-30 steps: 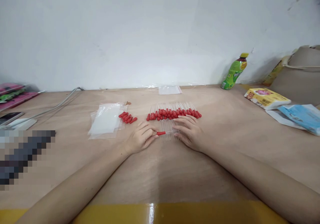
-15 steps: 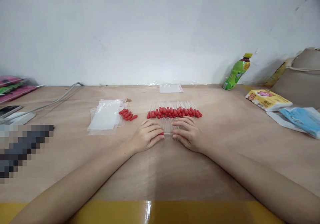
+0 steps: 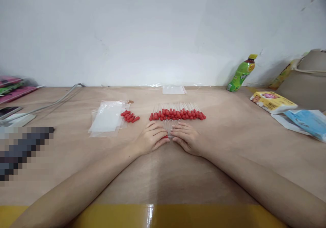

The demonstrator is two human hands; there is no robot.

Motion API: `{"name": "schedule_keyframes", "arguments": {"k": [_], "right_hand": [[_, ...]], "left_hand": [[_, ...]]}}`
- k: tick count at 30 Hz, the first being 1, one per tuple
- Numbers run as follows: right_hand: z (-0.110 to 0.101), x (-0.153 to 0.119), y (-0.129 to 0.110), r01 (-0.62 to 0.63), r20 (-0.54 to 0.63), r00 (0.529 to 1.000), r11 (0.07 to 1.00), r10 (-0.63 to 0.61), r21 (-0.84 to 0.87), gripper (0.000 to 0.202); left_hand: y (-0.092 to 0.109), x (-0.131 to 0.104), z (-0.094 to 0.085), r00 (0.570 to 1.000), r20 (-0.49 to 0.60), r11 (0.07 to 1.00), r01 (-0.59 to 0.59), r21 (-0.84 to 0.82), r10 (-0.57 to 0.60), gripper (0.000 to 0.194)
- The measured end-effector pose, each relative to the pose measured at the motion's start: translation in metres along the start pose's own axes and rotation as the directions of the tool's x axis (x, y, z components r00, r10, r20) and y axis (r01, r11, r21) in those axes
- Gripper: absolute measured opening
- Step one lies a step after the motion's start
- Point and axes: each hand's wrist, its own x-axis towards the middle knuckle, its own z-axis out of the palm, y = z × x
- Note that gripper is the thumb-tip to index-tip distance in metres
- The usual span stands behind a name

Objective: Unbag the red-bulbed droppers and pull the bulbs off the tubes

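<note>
Both hands rest low over a small row of clear glass tubes lying side by side on the table. My left hand is at the left end, with a red rubber bulb pinched between its thumb and fingers. From the right, my right hand lies over the tubes with its fingers stretched out; its fingertips touch them and hide part of the row. Just beyond lies a row of droppers with red bulbs, their tubes pointing away. To the left is a little pile of loose red bulbs.
Clear plastic bags lie left of the loose bulbs, another bag by the wall. A green bottle, a yellow tissue pack and a blue packet are at right. A grey cable and a phone are at left.
My right hand has moved slightly left and its fingers have drawn closer together over the tubes. My left hand, still holding the red bulb, has shifted a little to the right.
</note>
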Motion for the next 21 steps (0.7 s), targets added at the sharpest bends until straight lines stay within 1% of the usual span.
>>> {"name": "schedule_keyframes", "arguments": {"k": [3, 7, 14, 18, 20, 21], "right_hand": [[0.002, -0.001, 0.0, 0.001, -0.007, 1.0, 1.0, -0.001, 0.017, 0.023], [0.001, -0.001, -0.003, 0.004, 0.003, 1.0, 1.0, -0.004, 0.025, 0.021], [-0.003, -0.004, -0.006, 0.092, -0.021, 0.996, 0.996, -0.092, -0.009, 0.018], [-0.003, -0.009, -0.003, 0.092, -0.012, 0.996, 0.996, -0.092, -0.001, 0.022], [-0.008, -0.011, 0.0, 0.086, -0.036, 0.996, 0.996, -0.086, 0.009, 0.025], [-0.011, -0.012, 0.001, 0.062, -0.058, 0.996, 0.998, -0.061, 0.009, 0.025]], "left_hand": [[0.0, -0.001, 0.0, 1.0, -0.001, 1.0, -0.013, 0.022, 0.013, 0.011], [0.001, 0.0, -0.001, 1.0, 0.028, 0.999, -0.012, 0.035, 0.011, 0.012], [0.003, 0.0, -0.006, 0.998, 0.059, 0.999, -0.028, 0.018, 0.027, 0.01], [0.002, -0.002, -0.009, 0.997, 0.075, 1.0, -0.025, -0.006, 0.025, 0.012], [0.0, -0.005, -0.012, 0.997, 0.08, 1.0, -0.003, -0.009, 0.003, 0.014], [-0.002, -0.008, -0.015, 0.997, 0.074, 1.0, 0.021, -0.004, -0.02, 0.014]]}}
